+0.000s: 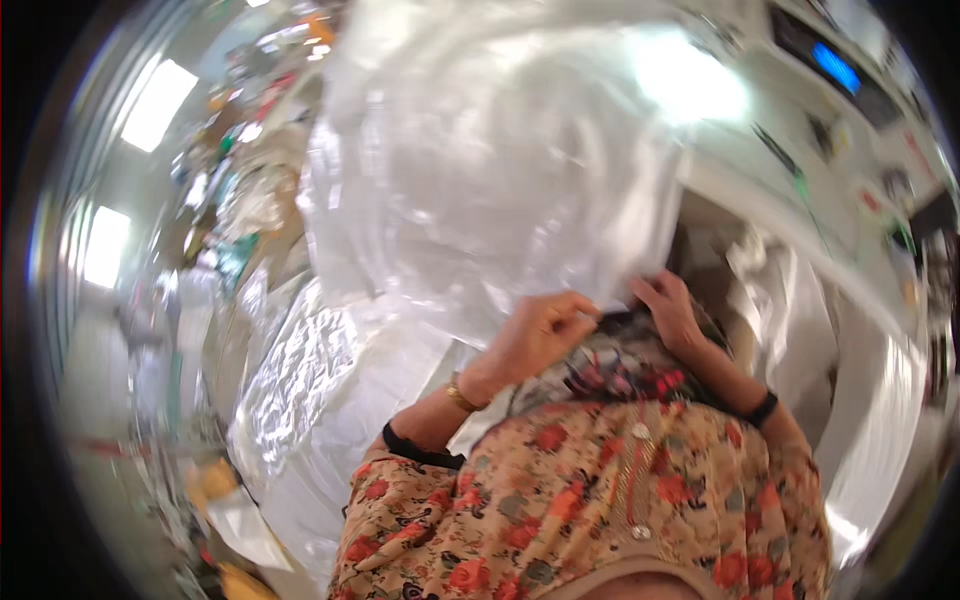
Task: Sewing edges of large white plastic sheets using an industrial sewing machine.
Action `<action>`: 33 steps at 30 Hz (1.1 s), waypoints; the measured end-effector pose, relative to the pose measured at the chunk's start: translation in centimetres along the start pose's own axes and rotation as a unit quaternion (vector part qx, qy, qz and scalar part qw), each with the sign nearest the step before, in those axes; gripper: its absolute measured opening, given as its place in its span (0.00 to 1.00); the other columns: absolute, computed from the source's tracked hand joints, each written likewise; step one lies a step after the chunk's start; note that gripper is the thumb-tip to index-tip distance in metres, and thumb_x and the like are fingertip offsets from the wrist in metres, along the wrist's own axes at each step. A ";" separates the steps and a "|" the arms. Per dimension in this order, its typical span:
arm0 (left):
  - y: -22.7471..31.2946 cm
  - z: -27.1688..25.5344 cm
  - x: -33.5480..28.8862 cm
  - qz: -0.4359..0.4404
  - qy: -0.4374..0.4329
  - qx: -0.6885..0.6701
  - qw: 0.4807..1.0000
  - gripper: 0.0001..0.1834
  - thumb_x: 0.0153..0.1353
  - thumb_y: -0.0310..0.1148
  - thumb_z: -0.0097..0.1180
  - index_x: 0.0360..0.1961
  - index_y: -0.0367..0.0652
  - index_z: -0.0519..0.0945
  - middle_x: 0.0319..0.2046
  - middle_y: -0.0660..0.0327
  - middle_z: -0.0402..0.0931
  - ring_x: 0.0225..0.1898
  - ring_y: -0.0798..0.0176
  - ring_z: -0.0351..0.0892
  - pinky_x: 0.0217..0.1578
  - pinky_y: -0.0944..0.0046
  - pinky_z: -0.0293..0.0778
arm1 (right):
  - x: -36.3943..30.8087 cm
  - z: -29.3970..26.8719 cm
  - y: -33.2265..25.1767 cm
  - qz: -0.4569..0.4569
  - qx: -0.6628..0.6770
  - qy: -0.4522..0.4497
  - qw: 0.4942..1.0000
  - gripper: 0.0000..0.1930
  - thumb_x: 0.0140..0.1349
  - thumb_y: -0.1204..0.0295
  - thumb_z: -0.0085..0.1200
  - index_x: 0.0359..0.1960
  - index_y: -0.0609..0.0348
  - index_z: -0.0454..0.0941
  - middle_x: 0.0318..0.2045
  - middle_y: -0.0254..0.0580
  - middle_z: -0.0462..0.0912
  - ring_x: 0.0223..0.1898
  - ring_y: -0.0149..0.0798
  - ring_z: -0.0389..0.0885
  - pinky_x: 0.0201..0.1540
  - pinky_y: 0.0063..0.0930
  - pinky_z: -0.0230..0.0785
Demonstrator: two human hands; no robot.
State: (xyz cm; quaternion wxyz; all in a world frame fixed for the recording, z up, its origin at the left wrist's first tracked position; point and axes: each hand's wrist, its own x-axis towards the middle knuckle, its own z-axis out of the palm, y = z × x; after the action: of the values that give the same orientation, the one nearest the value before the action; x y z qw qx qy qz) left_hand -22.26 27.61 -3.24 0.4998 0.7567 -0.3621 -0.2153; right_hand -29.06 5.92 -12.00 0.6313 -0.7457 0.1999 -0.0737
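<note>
A large sheet of clear, filmy plastic (470, 170) spreads in front of me, its near edge reaching down to my hands. My left hand (540, 338) is closed at that edge, thumb and fingers pinched together on the film. Just to its right, my right hand (674, 312) pinches the near right corner of the plastic sheet. The fingertips of both hands are somewhat blurred, so the exact grip is hard to see. Below the hands lies dark patterned cloth (610, 370) over my lap.
Crinkled clear plastic (300, 370) lies at the left, with a heap of mixed wrappings (250, 200) beyond it. A white worktop (800, 215) at the right bears a dark tool (776, 150) and a machine panel with a lit blue display (836, 68). White material (790, 290) hangs below the worktop.
</note>
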 end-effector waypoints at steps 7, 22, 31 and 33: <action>1.2 1.0 -0.4 0.129 0.037 0.126 0.983 0.12 0.58 0.26 0.55 0.44 0.39 0.79 0.22 0.53 0.78 0.31 0.46 0.77 0.42 0.53 0.71 | -1.9 0.0 -1.2 -0.173 -0.098 -0.119 0.973 0.13 0.66 0.69 0.49 0.31 0.68 0.77 0.18 0.29 0.74 0.23 0.23 0.67 0.24 0.27 0.59; 0.4 3.5 -0.2 -0.126 0.005 -0.142 0.982 0.08 0.54 0.27 0.56 0.37 0.47 0.79 0.31 0.62 0.78 0.37 0.53 0.76 0.44 0.56 0.72 | -6.5 0.4 -5.6 -0.142 -0.127 -0.091 0.977 0.08 0.66 0.73 0.49 0.37 0.68 0.76 0.22 0.44 0.79 0.27 0.25 0.74 0.29 0.26 0.69; 3.0 1.4 1.3 0.176 0.019 0.217 0.960 0.08 0.55 0.19 0.54 0.37 0.39 0.80 0.29 0.58 0.73 0.28 0.55 0.76 0.28 0.62 0.71 | -5.6 1.1 -5.7 -0.198 -0.064 -0.094 0.974 0.07 0.61 0.72 0.52 0.34 0.65 0.74 0.27 0.55 0.78 0.30 0.56 0.79 0.32 0.40 0.69; 2.8 1.4 1.5 0.186 0.021 0.215 0.959 0.08 0.55 0.19 0.54 0.36 0.39 0.80 0.29 0.58 0.74 0.28 0.55 0.76 0.28 0.63 0.71 | -5.8 0.9 -5.8 -0.212 -0.063 -0.098 0.970 0.07 0.61 0.72 0.52 0.33 0.65 0.73 0.27 0.55 0.77 0.30 0.56 0.78 0.32 0.42 0.68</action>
State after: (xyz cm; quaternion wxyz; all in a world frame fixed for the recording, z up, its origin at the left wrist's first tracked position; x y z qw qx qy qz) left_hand -23.25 24.97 -1.19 0.3636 0.7702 -0.5236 -0.0201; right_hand -32.83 9.78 -5.68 0.5697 -0.8128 -0.0218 -0.1199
